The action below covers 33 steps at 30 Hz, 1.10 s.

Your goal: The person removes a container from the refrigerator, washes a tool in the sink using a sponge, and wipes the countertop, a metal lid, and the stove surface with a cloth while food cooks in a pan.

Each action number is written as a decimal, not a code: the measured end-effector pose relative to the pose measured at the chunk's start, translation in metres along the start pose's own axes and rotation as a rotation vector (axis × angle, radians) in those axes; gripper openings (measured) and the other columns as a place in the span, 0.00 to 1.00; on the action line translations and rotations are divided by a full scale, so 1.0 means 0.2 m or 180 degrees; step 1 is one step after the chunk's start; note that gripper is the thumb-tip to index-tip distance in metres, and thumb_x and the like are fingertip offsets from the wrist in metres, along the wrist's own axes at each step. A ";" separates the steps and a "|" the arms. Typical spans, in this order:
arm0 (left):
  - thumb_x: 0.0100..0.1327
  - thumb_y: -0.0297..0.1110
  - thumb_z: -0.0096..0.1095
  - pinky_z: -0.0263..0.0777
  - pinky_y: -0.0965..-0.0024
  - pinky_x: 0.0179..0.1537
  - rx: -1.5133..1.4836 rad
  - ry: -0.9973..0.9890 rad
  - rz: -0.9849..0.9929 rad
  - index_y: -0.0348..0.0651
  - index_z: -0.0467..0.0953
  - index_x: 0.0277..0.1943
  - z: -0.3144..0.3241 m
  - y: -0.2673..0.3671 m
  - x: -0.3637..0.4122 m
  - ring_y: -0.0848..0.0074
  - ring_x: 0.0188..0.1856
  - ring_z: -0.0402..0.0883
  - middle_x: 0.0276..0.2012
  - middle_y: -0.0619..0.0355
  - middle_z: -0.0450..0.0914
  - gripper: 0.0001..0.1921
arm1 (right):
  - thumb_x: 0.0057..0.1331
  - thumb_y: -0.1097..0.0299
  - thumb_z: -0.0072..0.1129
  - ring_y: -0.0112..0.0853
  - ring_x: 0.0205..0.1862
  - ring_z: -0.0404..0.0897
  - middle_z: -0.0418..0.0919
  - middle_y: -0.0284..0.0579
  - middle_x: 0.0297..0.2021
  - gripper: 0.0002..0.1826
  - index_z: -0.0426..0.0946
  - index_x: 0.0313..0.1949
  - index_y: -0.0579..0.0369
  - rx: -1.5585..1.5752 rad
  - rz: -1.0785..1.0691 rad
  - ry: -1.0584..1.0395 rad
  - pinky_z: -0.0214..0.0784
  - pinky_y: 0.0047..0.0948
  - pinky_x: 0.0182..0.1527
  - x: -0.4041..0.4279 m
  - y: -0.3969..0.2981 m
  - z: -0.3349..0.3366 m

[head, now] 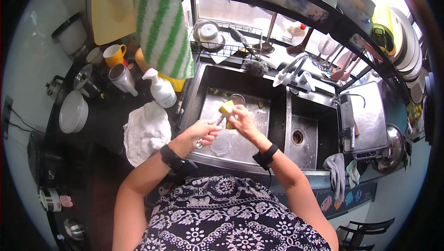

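Observation:
Over the large basin of a double stainless-steel sink [236, 147], my left hand [203, 132] is closed around a metal utensil handle [198, 142]. The rest of the utensil points up and right, towards my right hand [242, 121]. Yellow sponge [226, 108] is pinched in the fingers of my right hand, against the utensil's far end. Whether the lower yellow patch by those fingers is part of the sponge, I cannot tell. Behind the hands, a round drain strainer [237, 99] and small green scraps [214, 91] lie on the wet basin floor.
A faucet [295, 79] stands behind the divider. Left of the sink are a white pump bottle [162, 89], a white cloth [147, 131], mugs and a white bowl [73, 111]. A striped towel [163, 25] hangs above. A board [367, 119] and grey cloth [335, 174] are at right.

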<state>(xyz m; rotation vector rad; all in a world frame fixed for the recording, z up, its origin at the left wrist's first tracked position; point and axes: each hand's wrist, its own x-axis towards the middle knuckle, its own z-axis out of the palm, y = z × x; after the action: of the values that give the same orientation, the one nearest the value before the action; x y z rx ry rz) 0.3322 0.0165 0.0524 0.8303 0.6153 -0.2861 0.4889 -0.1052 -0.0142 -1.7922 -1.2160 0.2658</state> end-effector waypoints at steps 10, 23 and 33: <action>0.63 0.25 0.49 0.46 0.86 0.08 -0.0209 -0.0241 -0.0128 0.43 0.63 0.42 -0.04 -0.01 0.03 0.92 0.10 0.53 0.16 0.71 0.58 0.06 | 0.52 0.74 0.57 0.44 0.43 0.72 0.70 0.51 0.41 0.07 0.74 0.31 0.60 0.0172 0.0115 -0.0056 0.66 0.35 0.45 -0.03 0.04 0.02; 0.62 0.24 0.49 0.47 0.86 0.06 -0.0324 -0.0078 -0.0185 0.41 0.64 0.41 -0.10 -0.03 0.03 0.91 0.09 0.54 0.17 0.68 0.62 0.06 | 0.52 0.75 0.57 0.44 0.46 0.70 0.70 0.51 0.43 0.08 0.76 0.34 0.57 0.0797 -0.0074 -0.0224 0.65 0.37 0.48 -0.13 -0.13 0.10; 0.61 0.27 0.52 0.51 0.81 0.13 0.1832 0.0323 0.0562 0.46 0.67 0.57 -0.09 -0.16 0.04 0.87 0.12 0.59 0.16 0.66 0.65 0.20 | 0.48 0.73 0.55 0.43 0.35 0.72 0.71 0.51 0.29 0.06 0.75 0.28 0.55 -0.0337 0.0410 -0.0289 0.65 0.39 0.37 -0.05 0.15 -0.13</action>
<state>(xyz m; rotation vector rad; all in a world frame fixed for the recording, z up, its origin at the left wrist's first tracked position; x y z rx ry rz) 0.3155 0.0092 0.0183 1.4521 0.5547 -0.2635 0.5187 -0.1305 -0.0253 -1.9723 -1.1985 0.3660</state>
